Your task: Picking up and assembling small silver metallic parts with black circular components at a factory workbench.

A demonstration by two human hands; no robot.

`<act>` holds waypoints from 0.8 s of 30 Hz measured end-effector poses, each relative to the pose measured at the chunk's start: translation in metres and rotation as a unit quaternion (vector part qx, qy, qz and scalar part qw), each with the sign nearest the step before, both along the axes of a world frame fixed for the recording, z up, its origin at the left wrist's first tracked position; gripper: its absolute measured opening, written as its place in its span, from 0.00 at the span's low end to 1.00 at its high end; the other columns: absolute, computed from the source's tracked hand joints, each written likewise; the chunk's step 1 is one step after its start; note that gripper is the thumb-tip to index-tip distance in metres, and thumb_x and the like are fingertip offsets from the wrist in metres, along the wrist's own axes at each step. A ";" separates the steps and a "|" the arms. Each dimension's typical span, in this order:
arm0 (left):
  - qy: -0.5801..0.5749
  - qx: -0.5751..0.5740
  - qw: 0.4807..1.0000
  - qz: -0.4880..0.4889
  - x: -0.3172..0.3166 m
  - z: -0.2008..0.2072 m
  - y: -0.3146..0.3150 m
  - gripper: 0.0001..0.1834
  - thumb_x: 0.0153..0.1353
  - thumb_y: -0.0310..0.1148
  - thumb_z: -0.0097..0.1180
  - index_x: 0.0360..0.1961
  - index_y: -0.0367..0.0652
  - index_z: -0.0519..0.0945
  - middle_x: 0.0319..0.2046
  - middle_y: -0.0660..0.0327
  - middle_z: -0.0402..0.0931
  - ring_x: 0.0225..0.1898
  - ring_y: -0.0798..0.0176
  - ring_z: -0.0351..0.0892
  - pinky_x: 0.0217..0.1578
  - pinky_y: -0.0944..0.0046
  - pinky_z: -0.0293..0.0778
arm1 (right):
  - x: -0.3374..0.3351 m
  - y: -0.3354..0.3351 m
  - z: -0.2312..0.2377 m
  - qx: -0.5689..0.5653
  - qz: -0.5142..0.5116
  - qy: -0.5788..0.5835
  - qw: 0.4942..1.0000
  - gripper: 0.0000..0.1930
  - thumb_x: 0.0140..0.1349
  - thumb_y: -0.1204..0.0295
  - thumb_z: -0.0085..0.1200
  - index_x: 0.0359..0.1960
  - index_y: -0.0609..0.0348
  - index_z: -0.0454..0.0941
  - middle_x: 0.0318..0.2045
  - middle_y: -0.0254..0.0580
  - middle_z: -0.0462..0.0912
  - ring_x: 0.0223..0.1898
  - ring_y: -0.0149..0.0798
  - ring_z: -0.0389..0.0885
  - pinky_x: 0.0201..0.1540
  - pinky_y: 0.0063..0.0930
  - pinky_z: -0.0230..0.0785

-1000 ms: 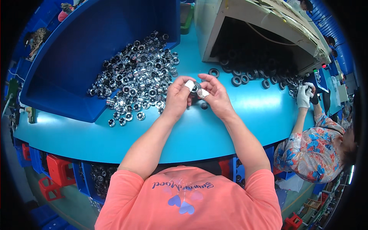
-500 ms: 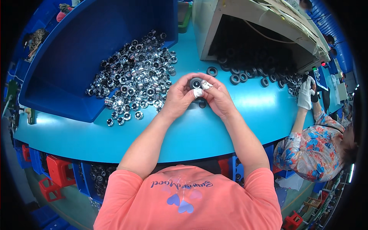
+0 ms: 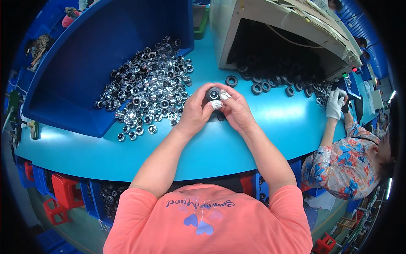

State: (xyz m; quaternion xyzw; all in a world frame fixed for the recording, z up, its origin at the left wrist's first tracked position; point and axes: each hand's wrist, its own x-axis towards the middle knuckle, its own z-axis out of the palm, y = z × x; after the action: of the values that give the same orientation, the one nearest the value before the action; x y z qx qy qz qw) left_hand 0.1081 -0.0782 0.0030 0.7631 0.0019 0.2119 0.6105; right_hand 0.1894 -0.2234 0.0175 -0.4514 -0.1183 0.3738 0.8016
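Observation:
Both hands are closed round a small toy wheel, a black tyre with a shiny hub in its middle. My left hand grips it from the left, and my right hand from the right. White wrapping covers both thumb tips, which press near the wheel's lower edge. Under the hands, a dark round piece lies partly hidden on the table. To the left spreads a heap of chrome wheel hubs with black centres. A loose black tyre lies just beyond my right hand.
A big blue bin lies at the left, its hubs spilling onto the blue table. At the back right stands a pale open-fronted box with black tyres before it. A co-worker's gloved hand works at far right.
My hands stay closed round the wheel, with only slight movement of the fingers. The view has shifted a little, and the dark piece underneath is more covered. The co-worker's gloved hand has moved slightly.

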 end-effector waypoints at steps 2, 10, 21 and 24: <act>0.008 -0.065 0.998 -0.005 -0.002 -0.003 -0.001 0.27 0.63 0.31 0.66 0.61 0.41 0.71 0.47 0.60 0.79 0.47 0.68 0.81 0.49 0.67 0.78 | 0.000 0.002 -0.002 0.008 0.011 0.015 1.000 0.19 0.70 0.68 0.56 0.58 0.64 0.74 0.48 0.39 0.82 0.47 0.30 0.82 0.48 0.25 0.77; 0.059 -0.114 0.991 -0.027 -0.004 0.003 0.001 0.26 0.64 0.31 0.66 0.60 0.42 0.69 0.46 0.61 0.80 0.44 0.69 0.82 0.47 0.68 0.78 | 0.005 -0.004 -0.009 -0.040 0.049 0.018 0.998 0.13 0.69 0.61 0.59 0.47 0.55 0.79 0.41 0.31 0.82 0.40 0.23 0.79 0.42 0.21 0.73; 0.042 -0.071 0.997 -0.011 0.000 -0.001 -0.002 0.25 0.64 0.30 0.66 0.58 0.43 0.69 0.42 0.64 0.80 0.42 0.72 0.80 0.45 0.70 0.77 | 0.008 -0.009 -0.010 -0.072 0.039 -0.028 0.996 0.13 0.70 0.61 0.59 0.45 0.58 0.81 0.37 0.29 0.83 0.36 0.23 0.78 0.40 0.20 0.71; 0.049 -0.068 0.996 -0.004 0.001 0.001 -0.001 0.25 0.63 0.30 0.66 0.58 0.43 0.69 0.40 0.65 0.81 0.40 0.73 0.80 0.42 0.70 0.77 | 0.009 -0.007 -0.008 -0.063 0.046 -0.005 0.997 0.14 0.70 0.62 0.59 0.48 0.59 0.80 0.39 0.31 0.83 0.37 0.24 0.79 0.41 0.20 0.73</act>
State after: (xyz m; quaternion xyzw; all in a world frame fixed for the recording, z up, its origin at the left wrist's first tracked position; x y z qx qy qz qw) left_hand 0.1088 -0.0791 0.0042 0.7295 0.0429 0.1710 0.6608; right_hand 0.1982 -0.2300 0.0093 -0.4970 -0.1194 0.4143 0.7530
